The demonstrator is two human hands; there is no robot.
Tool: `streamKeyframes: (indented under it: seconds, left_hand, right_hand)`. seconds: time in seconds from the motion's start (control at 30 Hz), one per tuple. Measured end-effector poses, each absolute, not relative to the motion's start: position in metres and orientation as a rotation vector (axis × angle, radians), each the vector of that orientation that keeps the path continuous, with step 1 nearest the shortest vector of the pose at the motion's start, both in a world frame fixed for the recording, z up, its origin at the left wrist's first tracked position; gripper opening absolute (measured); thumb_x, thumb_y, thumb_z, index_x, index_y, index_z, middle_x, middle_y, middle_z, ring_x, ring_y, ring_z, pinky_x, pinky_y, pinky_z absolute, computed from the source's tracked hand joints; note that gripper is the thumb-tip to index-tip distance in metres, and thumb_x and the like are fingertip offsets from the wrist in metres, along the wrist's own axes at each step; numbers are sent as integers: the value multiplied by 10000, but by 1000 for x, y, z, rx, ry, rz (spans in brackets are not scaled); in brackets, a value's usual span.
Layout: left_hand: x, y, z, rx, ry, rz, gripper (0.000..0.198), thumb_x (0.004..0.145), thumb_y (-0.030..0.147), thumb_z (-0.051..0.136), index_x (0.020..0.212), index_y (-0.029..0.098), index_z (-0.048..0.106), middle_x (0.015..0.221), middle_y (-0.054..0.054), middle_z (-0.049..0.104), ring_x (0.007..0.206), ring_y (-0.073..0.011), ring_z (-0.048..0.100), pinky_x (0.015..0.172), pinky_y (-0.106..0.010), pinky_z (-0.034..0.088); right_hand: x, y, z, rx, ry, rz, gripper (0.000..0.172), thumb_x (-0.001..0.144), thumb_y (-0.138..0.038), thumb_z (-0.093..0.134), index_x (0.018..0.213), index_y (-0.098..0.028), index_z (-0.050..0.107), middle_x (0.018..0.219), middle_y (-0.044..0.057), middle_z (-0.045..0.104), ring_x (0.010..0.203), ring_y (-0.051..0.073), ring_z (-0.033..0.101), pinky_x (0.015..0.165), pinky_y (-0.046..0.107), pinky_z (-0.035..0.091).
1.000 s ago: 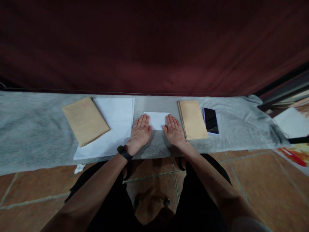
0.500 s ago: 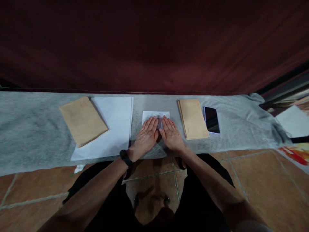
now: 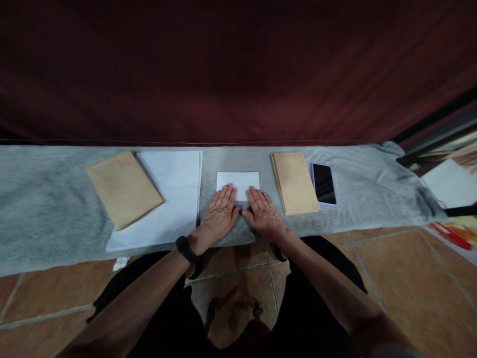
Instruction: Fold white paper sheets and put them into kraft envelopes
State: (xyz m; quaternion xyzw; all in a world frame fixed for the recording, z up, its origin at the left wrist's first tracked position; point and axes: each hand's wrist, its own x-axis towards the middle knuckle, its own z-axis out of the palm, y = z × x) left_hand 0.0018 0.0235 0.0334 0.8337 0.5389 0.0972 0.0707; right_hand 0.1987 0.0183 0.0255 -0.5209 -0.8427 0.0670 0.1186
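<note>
A small white sheet of paper (image 3: pixel 238 179), perhaps folded, lies flat in front of me on the grey cloth (image 3: pixel 357 189). My left hand (image 3: pixel 220 210) rests palm down with its fingers stretched over the paper's lower left part. Across from it, my right hand (image 3: pixel 262 211) lies flat too, fingertips on the lower right part. Both hands are open and grip nothing. The thumbs point towards each other just below the paper's near edge. The paper's lower corners are hidden under the fingers.
To the left, brown envelopes (image 3: pixel 124 189) lie on large white paper sheets (image 3: pixel 179 199). A stack of brown envelopes (image 3: pixel 296 184) and a phone (image 3: pixel 323 184) lie to the right. A dark red curtain (image 3: pixel 238 74) hangs behind the cloth-covered surface. Tiled floor (image 3: pixel 395 263) shows below.
Both hands have slid back towards me and slightly apart, uncovering more of the white paper. The camera view has shifted slightly.
</note>
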Motion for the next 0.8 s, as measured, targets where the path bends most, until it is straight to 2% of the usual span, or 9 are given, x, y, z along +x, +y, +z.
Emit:
streamKeyframes:
  seconds: [0.5, 0.8]
  left_hand:
    - [-15, 20, 23, 2455, 1747, 285, 684, 1013, 412, 352, 1565, 14, 286, 1657, -227, 240, 1557, -303, 200, 1260, -498, 228]
    - [-6, 18, 32, 2413, 1865, 207, 655, 1003, 373, 363, 1530, -16, 358, 1626, -236, 314, 1531, -321, 277, 1248, -474, 255]
  right_hand:
    - [201, 14, 21, -1704, -2368, 162, 707, 1047, -492, 399, 1572, -27, 312, 1644, 196, 282, 1537, 288, 278, 1260, 464, 229]
    - [198, 20, 32, -1817, -2392, 248, 649, 1047, -446, 398, 1566, -60, 350, 1642, 175, 290, 1528, 280, 303, 1248, 445, 253]
